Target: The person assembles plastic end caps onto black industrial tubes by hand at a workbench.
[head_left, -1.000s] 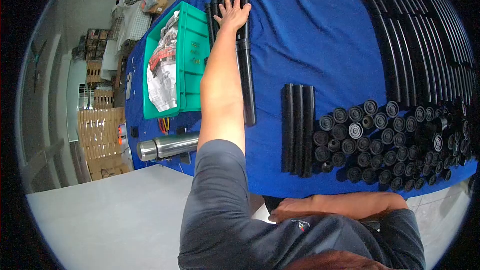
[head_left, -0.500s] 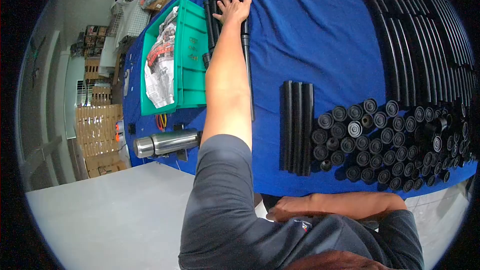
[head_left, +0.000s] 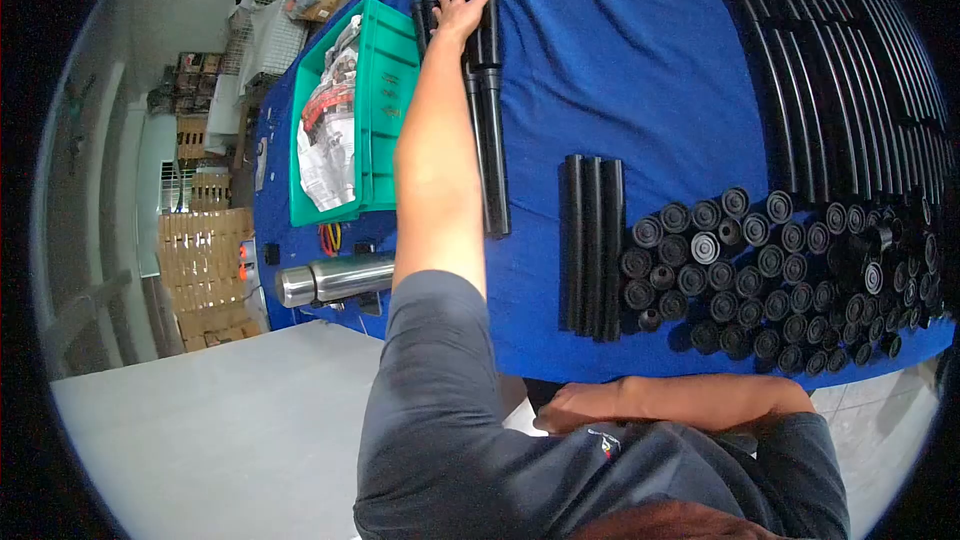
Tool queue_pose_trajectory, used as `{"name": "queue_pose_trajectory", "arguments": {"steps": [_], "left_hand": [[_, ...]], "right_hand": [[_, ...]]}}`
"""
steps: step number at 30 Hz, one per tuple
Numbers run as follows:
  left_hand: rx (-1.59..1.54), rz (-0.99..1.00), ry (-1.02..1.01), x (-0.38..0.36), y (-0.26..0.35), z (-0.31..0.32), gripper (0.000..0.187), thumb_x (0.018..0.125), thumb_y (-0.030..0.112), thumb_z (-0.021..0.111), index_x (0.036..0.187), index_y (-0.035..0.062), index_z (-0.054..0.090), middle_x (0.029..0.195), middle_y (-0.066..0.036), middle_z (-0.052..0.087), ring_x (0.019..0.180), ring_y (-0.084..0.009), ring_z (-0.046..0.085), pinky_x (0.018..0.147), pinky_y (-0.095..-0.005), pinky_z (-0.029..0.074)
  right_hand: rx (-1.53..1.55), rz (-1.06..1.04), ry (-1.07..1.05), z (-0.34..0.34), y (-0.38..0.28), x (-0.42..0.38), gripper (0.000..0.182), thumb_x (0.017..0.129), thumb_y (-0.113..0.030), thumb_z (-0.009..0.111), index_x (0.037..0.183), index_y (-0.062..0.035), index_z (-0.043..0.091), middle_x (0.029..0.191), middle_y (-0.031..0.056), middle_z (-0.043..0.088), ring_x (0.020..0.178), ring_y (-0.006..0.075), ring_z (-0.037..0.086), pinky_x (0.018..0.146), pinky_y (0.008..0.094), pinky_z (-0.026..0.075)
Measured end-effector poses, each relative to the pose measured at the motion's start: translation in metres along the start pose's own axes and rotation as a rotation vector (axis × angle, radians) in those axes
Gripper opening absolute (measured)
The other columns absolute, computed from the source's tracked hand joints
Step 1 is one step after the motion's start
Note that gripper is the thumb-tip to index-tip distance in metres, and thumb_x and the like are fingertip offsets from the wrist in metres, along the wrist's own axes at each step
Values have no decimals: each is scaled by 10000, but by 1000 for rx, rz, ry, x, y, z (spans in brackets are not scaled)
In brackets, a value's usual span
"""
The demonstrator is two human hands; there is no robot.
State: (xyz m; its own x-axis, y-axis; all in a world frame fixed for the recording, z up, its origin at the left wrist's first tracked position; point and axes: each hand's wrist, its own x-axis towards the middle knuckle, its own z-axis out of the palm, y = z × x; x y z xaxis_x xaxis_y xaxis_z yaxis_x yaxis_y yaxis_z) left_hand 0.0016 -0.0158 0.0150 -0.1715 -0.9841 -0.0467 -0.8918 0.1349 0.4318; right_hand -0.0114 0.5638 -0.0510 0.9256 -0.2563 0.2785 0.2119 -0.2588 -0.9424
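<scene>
My left hand (head_left: 459,16) reaches far forward at the end of a stretched arm. Its fingers are spread and lie over a row of black plastic tubes (head_left: 488,25) with thicker collars. The tubes lie side by side on the blue cloth, and my forearm hides part of them. Along the cloth's near edge, my right hand (head_left: 572,408) rests close to my body, with the forearm lying across to the right. Its fingers are tucked under and hidden. Nearest to it on the cloth are three short black tubes (head_left: 595,250), lying parallel.
Beside my left forearm stands a green crate (head_left: 385,130) with crumpled printed paper (head_left: 330,140) inside. A steel flask (head_left: 340,278) lies below it. Many round black caps (head_left: 750,285) stand at the right, with rows of long black tubes (head_left: 850,90) behind them.
My left hand has shifted a little to the left over the tubes. More of two long tubes now shows right of my forearm. My right hand stays in place.
</scene>
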Motion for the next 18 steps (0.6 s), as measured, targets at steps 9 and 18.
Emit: {"name": "queue_pose_trajectory", "arguments": {"steps": [9,18], "left_hand": [[-565,328,430,-147,-30,-67,546,1028,286,588,1432,-71,495,1452,-229,544,1356,-298,520,1153,-396,380],[-44,248,495,-385,-97,-22,593,991,335,650,1446,-15,502,1523,-320,421,1457,-429,375,1202,-482,294]], "right_hand": [[-179,-10,-15,-18,-25,-4,259,967,-215,532,1050,10,630,991,270,681,964,448,673,840,544,525],[-245,-68,15,-17,-32,-3,273,894,-228,637,984,28,610,922,253,677,908,461,659,826,545,528]]}}
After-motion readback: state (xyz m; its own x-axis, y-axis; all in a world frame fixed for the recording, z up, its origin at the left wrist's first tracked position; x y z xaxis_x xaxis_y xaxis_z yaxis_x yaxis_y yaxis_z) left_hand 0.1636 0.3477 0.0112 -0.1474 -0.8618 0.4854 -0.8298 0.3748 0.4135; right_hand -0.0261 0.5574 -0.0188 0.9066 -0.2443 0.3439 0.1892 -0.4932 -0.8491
